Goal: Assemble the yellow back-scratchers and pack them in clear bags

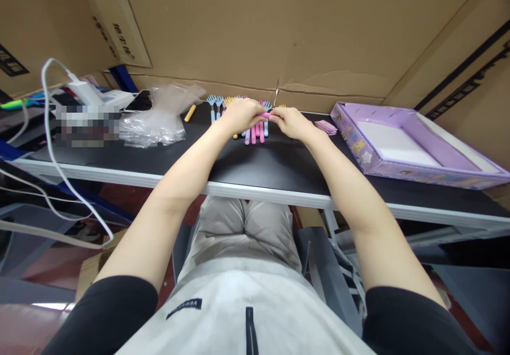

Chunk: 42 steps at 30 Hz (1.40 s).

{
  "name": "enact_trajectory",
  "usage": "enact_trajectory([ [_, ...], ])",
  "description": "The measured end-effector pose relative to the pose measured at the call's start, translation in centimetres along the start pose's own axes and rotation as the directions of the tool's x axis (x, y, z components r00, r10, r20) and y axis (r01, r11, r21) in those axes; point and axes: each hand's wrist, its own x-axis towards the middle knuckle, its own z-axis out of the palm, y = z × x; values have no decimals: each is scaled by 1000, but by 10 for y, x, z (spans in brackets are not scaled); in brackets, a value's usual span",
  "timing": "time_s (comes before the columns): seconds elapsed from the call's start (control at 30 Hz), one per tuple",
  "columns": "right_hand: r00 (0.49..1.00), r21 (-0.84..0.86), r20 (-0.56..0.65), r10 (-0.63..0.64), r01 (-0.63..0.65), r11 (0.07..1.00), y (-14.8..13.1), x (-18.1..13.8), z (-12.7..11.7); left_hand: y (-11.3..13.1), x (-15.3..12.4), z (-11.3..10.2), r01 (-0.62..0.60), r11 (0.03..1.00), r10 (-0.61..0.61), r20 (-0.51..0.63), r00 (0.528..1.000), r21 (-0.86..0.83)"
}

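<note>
One pink handle (pixel 267 115), partly hidden, is pinched by left hand (pixel 247 112) and right hand (pixel 294 123).

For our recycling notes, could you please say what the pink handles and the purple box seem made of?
Pink handles: probably smooth, satin plastic, judging by their even colour. Purple box: likely cardboard, perhaps glossy, given its flat, printed walls.

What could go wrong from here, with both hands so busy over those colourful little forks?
The pink piece is held between the fingers of the left hand and right hand; it might slip and knock the forks beneath out of place. The loose yellow piece looks rounded, so a nudge could roll it. The white cord loops past the table's front edge and might get snagged.
</note>
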Motion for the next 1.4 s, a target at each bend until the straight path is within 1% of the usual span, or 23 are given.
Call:
enact_trajectory([
  [0.1,999,-11,-26,-25,24,1000,1,1,-5,0,0,-4,30,998,-29,9,1000,-53],
  [0.2,997,-47,-47,-55,53,997,-1,2,-9,-3,0,-12,67,985,-58,64,996,-161],
  [0.3,998,-87,-38,-54,51,995,-6,3,-9,-7,0,-16,85,956,-54,115,992,-282],
  [0.37,999,-102,-16,-38,36,994,-9,2,-9,-9,0,-14,86,949,-52,118,992,-304],
  [0.5,999,-138,37,-5,10,990,-13,-6,-9,-7,0,-5,70,979,-61,54,997,-194],
  [0.6,998,-236,19,58,-52,970,-25,-12,-13,-2,0,-1,41,993,-40,8,999,-113],
  [0.7,987,-341,-25,157,-156,927,-41,-12,-15,0,0,-1,44,995,-41,40,998,-86],
  [0.8,976,-366,-22,216,-209,907,-50,-7,-14,0,0,1,41,996,-36,62,997,-84],
  [0.93,971,-345,-1,238,-223,912,-41,1,-11,6,-1,3,23,999,-22,21,1000,-40],
  [1.07,978,-307,-14,207,-201,930,-23,2,-10,15,-2,4,-17,1000,18,-38,999,24],
  [1.17,981,-312,0,194,-185,932,-17,-1,-12,20,-3,4,-28,999,29,-57,998,17],
  [1.23,980,-343,30,199,-177,923,-19,-5,-13,20,-2,5,0,999,0,-4,1000,-34],
  [1.33,981,-379,65,182,-144,914,-25,-7,-11,16,1,6,73,988,-52,147,988,-139],
  [1.4,984,-373,65,165,-130,919,-28,-5,-10,11,3,5,95,980,-63,183,981,-175],
])
